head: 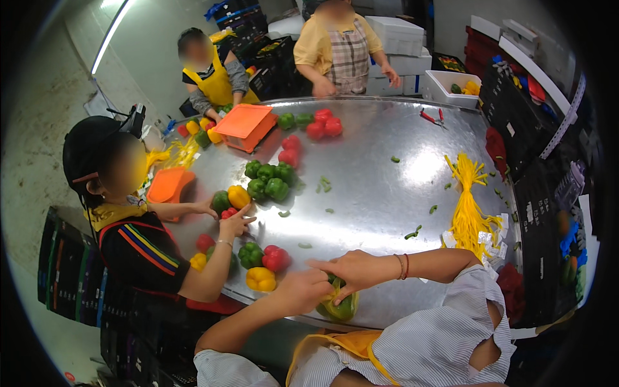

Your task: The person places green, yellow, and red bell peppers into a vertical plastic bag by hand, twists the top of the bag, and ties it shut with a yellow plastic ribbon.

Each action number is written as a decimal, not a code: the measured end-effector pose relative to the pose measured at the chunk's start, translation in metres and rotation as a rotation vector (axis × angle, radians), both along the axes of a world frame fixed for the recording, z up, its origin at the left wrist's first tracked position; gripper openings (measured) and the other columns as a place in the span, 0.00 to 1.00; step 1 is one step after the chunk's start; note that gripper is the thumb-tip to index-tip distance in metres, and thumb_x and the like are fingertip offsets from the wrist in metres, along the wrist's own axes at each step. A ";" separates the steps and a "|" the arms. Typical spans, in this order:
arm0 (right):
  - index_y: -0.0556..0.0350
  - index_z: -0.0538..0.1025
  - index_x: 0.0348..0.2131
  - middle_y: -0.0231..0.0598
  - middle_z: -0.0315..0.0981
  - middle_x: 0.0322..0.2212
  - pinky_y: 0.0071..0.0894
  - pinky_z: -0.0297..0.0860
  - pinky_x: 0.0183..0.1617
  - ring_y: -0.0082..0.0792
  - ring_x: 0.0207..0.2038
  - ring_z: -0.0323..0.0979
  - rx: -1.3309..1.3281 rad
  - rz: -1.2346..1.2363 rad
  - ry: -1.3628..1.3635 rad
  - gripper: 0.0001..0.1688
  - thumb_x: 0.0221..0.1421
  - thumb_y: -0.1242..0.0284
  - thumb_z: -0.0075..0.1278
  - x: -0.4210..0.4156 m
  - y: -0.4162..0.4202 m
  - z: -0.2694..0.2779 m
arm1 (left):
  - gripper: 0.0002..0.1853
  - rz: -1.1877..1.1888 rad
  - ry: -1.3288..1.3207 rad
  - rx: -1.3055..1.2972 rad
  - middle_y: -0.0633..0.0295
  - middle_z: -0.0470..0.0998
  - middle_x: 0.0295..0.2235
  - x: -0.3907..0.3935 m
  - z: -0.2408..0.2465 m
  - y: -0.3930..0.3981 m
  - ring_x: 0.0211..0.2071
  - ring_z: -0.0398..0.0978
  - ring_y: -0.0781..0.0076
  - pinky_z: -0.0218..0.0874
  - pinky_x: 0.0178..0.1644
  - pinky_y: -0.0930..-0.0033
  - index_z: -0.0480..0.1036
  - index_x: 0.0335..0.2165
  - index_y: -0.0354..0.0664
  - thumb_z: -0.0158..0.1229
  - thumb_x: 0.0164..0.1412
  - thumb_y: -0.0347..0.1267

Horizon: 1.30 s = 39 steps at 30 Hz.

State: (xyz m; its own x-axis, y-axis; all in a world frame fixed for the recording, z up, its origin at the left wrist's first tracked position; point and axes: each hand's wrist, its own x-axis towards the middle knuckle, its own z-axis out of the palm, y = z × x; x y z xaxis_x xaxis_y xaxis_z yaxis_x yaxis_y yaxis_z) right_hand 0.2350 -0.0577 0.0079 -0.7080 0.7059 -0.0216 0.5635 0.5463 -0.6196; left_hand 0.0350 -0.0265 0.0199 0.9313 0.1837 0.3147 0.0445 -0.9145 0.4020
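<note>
At the near table edge, both my hands work on a bundle of yellow netting [344, 308] with green bell pepper showing through it. My left hand [303, 290], slightly blurred, pinches the gathered netting on the left side. From above, my right hand [360, 270] grips the same bundle, its thumb pressed down on the netting. The fingers partly cover the pepper, so I cannot tell what else the net holds. Just left of my hands lie a yellow bell pepper [261, 279], a red bell pepper [276, 258] and a green bell pepper [251, 255].
A co-worker's hands [234, 223] touch peppers at the left; two other people stand across the metal table [367, 193]. Green peppers [271, 180] form a middle cluster. Orange scales [245, 126], red-handled pliers [433, 117], yellow net sleeves [469, 208] and stem scraps [413, 232] lie about.
</note>
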 end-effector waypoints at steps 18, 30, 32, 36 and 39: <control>0.52 0.69 0.26 0.43 0.67 0.20 0.40 0.63 0.26 0.48 0.23 0.66 -0.023 -0.412 0.307 0.05 0.44 0.71 0.45 0.027 -0.029 -0.051 | 0.21 0.371 0.352 0.014 0.53 0.75 0.27 0.116 -0.021 0.251 0.28 0.72 0.60 0.63 0.35 0.67 0.71 0.39 0.39 0.58 0.43 0.35; 0.62 0.71 0.27 0.55 0.64 0.36 0.35 0.66 0.37 0.43 0.35 0.67 -0.329 -0.304 0.875 0.10 0.47 0.72 0.50 0.128 -0.073 -0.013 | 0.20 0.752 0.075 -0.051 0.47 0.73 0.36 0.300 -0.174 0.552 0.39 0.70 0.50 0.61 0.42 0.57 0.68 0.41 0.39 0.52 0.47 0.34; 0.62 0.71 0.27 0.55 0.65 0.35 0.35 0.66 0.37 0.43 0.34 0.67 -0.339 -0.519 0.999 0.10 0.47 0.72 0.51 0.139 -0.074 -0.017 | 0.25 0.718 0.026 -0.135 0.43 0.72 0.37 0.331 -0.178 0.567 0.40 0.69 0.48 0.59 0.44 0.55 0.63 0.46 0.36 0.52 0.47 0.33; 0.62 0.70 0.27 0.54 0.65 0.33 0.34 0.66 0.36 0.42 0.33 0.68 -0.324 -0.826 1.151 0.10 0.47 0.72 0.51 0.155 -0.063 -0.035 | 0.31 0.808 -0.171 -0.190 0.43 0.71 0.38 0.376 -0.180 0.595 0.41 0.69 0.46 0.58 0.45 0.56 0.55 0.51 0.39 0.53 0.47 0.32; 0.62 0.70 0.26 0.54 0.65 0.32 0.34 0.66 0.36 0.42 0.32 0.68 -0.302 -1.003 1.222 0.10 0.47 0.71 0.51 0.169 -0.051 -0.054 | 0.37 0.797 -0.274 -0.257 0.42 0.71 0.39 0.419 -0.197 0.624 0.43 0.68 0.46 0.57 0.47 0.56 0.50 0.54 0.43 0.56 0.46 0.33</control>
